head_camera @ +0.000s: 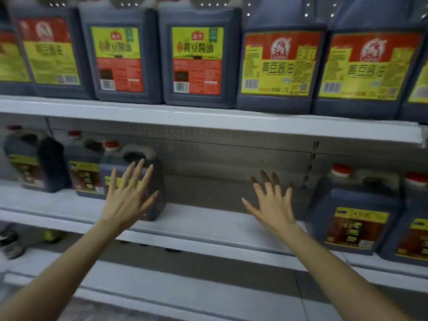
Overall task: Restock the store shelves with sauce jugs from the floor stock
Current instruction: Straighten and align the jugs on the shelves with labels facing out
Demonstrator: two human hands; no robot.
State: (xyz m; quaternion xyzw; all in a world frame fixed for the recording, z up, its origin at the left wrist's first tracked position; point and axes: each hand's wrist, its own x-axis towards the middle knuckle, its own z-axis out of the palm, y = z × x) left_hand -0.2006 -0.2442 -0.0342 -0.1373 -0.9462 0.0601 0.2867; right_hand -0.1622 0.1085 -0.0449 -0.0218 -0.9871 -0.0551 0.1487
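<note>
Two empty hands are held out with fingers splayed, left hand (128,200) by the sauce jug (158,181) on the middle shelf (208,220), right hand (271,205) over bare shelf beside it, probably so space gets sized up.

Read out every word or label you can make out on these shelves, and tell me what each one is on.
"黄豆酱油": green-labelled jug on the upper shelf; the jug to its left carries the same, blurrier.
"黄豆酱油": red-and-yellow-labelled jug, last characters smeared.
"老陈醋", probably: brown-labelled jug on the lower shelf.
Logos, fine print and barcode digits: too blurred to read.
</note>
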